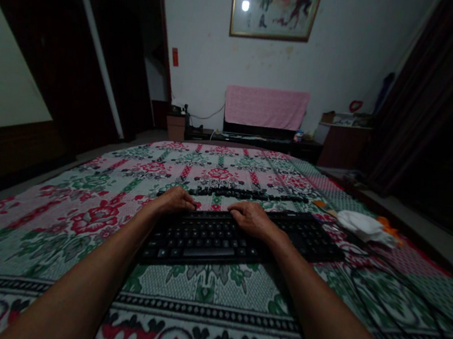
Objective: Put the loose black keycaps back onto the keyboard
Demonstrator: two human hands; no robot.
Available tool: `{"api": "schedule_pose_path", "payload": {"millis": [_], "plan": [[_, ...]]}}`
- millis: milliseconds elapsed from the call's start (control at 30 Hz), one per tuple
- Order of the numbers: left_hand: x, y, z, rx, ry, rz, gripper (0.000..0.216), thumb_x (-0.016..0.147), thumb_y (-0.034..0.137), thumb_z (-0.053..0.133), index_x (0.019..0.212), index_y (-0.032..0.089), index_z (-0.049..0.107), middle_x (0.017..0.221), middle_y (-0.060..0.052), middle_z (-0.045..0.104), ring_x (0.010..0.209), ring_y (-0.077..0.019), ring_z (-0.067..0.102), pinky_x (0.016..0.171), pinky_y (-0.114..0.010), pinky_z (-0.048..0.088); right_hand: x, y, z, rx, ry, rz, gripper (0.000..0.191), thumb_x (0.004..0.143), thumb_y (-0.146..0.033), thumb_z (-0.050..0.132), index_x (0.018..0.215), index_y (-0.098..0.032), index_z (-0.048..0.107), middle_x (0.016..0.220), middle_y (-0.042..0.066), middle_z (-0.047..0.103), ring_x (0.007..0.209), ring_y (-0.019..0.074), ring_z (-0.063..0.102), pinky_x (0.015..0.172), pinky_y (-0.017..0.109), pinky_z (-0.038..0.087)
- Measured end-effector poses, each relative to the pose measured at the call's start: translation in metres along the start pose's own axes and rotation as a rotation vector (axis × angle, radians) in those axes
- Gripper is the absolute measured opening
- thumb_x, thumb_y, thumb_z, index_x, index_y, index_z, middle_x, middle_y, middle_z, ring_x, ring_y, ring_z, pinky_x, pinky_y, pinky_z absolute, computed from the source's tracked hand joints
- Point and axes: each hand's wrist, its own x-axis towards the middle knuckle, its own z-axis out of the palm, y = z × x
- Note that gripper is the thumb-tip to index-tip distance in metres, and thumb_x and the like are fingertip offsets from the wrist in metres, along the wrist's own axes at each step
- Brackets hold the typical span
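A black computer keyboard [210, 241] lies on the patterned bedspread in front of me, its keys facing up. Over its far left corner is my left hand [175, 201], fingers curled together, with a tiny dark bit at the fingertips. My right hand [253, 219] rests over the keyboard's far edge, right of the middle, thumb and fingers drawn together and pointing left. What either hand pinches is too small and dark to make out. Just behind the keyboard, a line of loose black keycaps [243, 194] runs across the cloth.
To the right lie a brush [326, 208], a crumpled white cloth [366, 226] with something orange beside it, and a looped black cable [382, 272]. The flowered bedspread [93, 220] covers the bed. Beyond stands a screen under a pink cloth [266, 107].
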Motion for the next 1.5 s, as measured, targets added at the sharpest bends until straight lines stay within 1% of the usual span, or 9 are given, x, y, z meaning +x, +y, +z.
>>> {"api": "schedule_pose_path", "payload": {"millis": [133, 400, 600, 700, 900, 1067, 1200, 1367, 1500], "plan": [[-0.004, 0.005, 0.001, 0.057, 0.026, 0.005, 0.029, 0.061, 0.037, 0.055, 0.075, 0.015, 0.07, 0.058, 0.002, 0.06, 0.058, -0.0125, 0.052, 0.053, -0.021, 0.035, 0.0, 0.002, -0.001, -0.027, -0.034, 0.085, 0.03, 0.081, -0.027, 0.041, 0.086, -0.02, 0.07, 0.085, 0.003, 0.069, 0.081, 0.0166, 0.06, 0.072, 0.022, 0.038], [-0.012, 0.021, 0.002, 0.228, 0.057, 0.083, 0.024, 0.067, 0.029, 0.048, 0.063, 0.013, 0.066, 0.05, 0.002, 0.05, 0.052, -0.0101, 0.044, 0.049, -0.021, 0.028, 0.013, -0.002, 0.002, -0.043, -0.038, 0.159, 0.031, 0.073, -0.021, 0.044, 0.089, -0.024, 0.07, 0.089, 0.002, 0.069, 0.083, 0.0172, 0.061, 0.068, 0.021, 0.04], [-0.01, 0.008, -0.004, 0.137, 0.054, 0.068, 0.031, 0.067, 0.038, 0.047, 0.068, 0.013, 0.066, 0.054, 0.001, 0.055, 0.052, -0.0109, 0.046, 0.048, -0.021, 0.029, 0.019, 0.001, -0.004, 0.066, -0.176, 0.064, 0.03, 0.072, -0.021, 0.044, 0.083, -0.02, 0.072, 0.075, -0.001, 0.069, 0.073, 0.0141, 0.061, 0.061, 0.018, 0.04], [-0.009, 0.003, -0.01, 0.069, 0.056, 0.033, 0.033, 0.067, 0.041, 0.048, 0.072, 0.014, 0.066, 0.057, 0.001, 0.057, 0.052, -0.0112, 0.047, 0.048, -0.021, 0.03, 0.019, 0.002, -0.004, 0.119, -0.145, 0.071, 0.029, 0.072, -0.021, 0.045, 0.082, -0.02, 0.072, 0.076, -0.002, 0.069, 0.075, 0.0133, 0.06, 0.064, 0.017, 0.04], [-0.012, 0.011, -0.011, 0.068, 0.073, 0.08, 0.034, 0.066, 0.041, 0.049, 0.077, 0.013, 0.066, 0.061, 0.0, 0.058, 0.056, -0.0115, 0.049, 0.049, -0.021, 0.032, 0.024, 0.006, 0.005, 0.179, -0.104, 0.232, 0.024, 0.07, -0.025, 0.052, 0.081, -0.019, 0.072, 0.073, 0.0, 0.069, 0.071, 0.0137, 0.061, 0.061, 0.018, 0.041], [-0.016, 0.019, -0.01, 0.102, 0.095, 0.06, 0.037, 0.066, 0.044, 0.05, 0.079, 0.013, 0.066, 0.062, 0.0, 0.059, 0.058, -0.0125, 0.049, 0.051, -0.021, 0.033, 0.026, 0.01, 0.007, 0.235, -0.051, 0.184, 0.022, 0.069, -0.023, 0.054, 0.082, -0.019, 0.072, 0.076, -0.001, 0.069, 0.075, 0.0137, 0.06, 0.064, 0.018, 0.043], [-0.019, 0.021, -0.012, 0.051, 0.047, 0.1, 0.036, 0.065, 0.043, 0.052, 0.078, 0.013, 0.066, 0.067, -0.001, 0.062, 0.062, -0.0139, 0.052, 0.054, -0.022, 0.035, 0.022, 0.017, -0.004, 0.324, -0.04, 0.151, 0.031, 0.075, -0.033, 0.047, 0.077, -0.013, 0.071, 0.068, 0.0, 0.066, 0.068, 0.0146, 0.059, 0.061, 0.021, 0.043], [-0.023, 0.025, -0.016, 0.056, -0.1, 0.133, 0.033, 0.064, 0.041, 0.054, 0.081, 0.015, 0.066, 0.069, 0.0, 0.062, 0.063, -0.0132, 0.051, 0.054, -0.021, 0.035, 0.016, 0.034, -0.017, 0.45, -0.069, 0.127, 0.027, 0.071, -0.027, 0.053, 0.087, -0.012, 0.069, 0.086, 0.002, 0.069, 0.081, 0.0149, 0.06, 0.074, 0.022, 0.044], [-0.027, 0.029, -0.017, 0.144, -0.157, 0.151, 0.029, 0.064, 0.041, 0.054, 0.072, 0.015, 0.065, 0.06, 0.002, 0.055, 0.056, -0.0111, 0.045, 0.05, -0.02, 0.031, 0.014, 0.041, -0.017, 0.426, -0.113, 0.14, 0.028, 0.072, -0.027, 0.053, 0.09, -0.012, 0.069, 0.088, 0.004, 0.069, 0.081, 0.0149, 0.06, 0.073, 0.021, 0.044]]}}
